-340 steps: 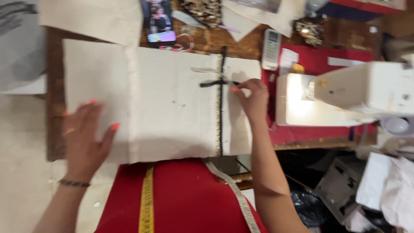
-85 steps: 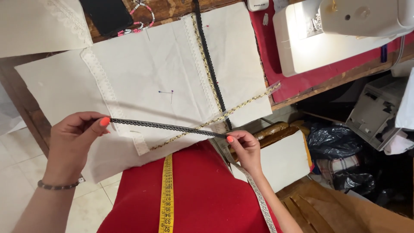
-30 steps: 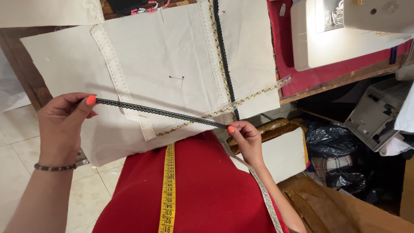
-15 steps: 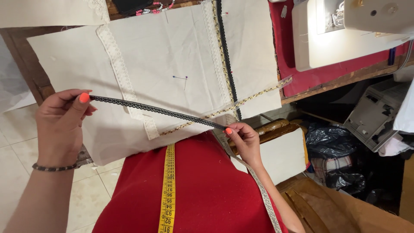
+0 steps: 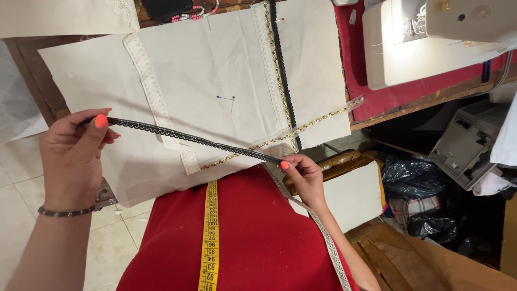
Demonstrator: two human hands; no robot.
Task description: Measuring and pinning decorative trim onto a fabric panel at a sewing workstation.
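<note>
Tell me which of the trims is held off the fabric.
The black lace strip, stretched between the left hand and right hand. The cream lace lies flat.

Black scalloped lace trim (image 5: 188, 138), cream fabric (image 5: 215, 81) under it with a white lace strip (image 5: 153, 94), a gold beaded trim (image 5: 272, 59) and a black trim (image 5: 283, 70) side by side; left hand (image 5: 72, 156) and right hand (image 5: 304, 178) both with bright orange nails; dark beaded bracelet (image 5: 64, 212); red garment (image 5: 253, 237); yellow tape measure (image 5: 210, 237) with black marks; white sewing machine (image 5: 431, 37) on red cloth (image 5: 388, 99); brown wooden table (image 5: 32, 70)
</note>
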